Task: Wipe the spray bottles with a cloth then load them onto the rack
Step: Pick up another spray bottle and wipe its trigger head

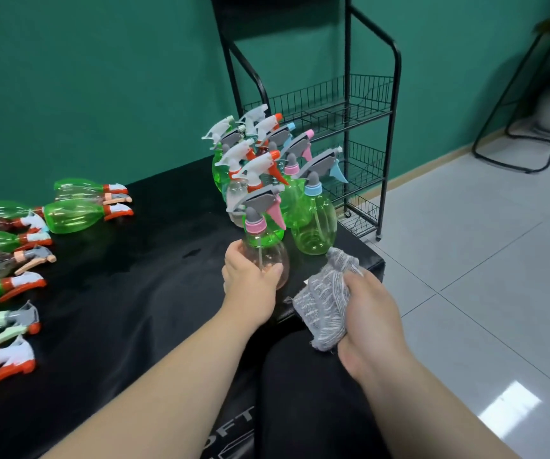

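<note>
My left hand [250, 276] grips the body of an upright clear spray bottle [267, 246] with a pink collar and grey trigger, standing on the black table [134, 293]. My right hand [369, 313] holds a bunched grey cloth [325, 296] just right of that bottle, apart from it. Several upright spray bottles [267, 167] cluster behind, near the table's right end. Several more bottles [18, 246] lie on their sides along the table's left. The black wire rack [349, 127] stands on the floor behind the table's right end; I see nothing on its shelves.
A green wall runs behind the table. Pale tiled floor [482, 260] spreads to the right. A black-legged stand [532, 111] with a white object beneath it sits at the far right. The table's right corner lies just below the cloth.
</note>
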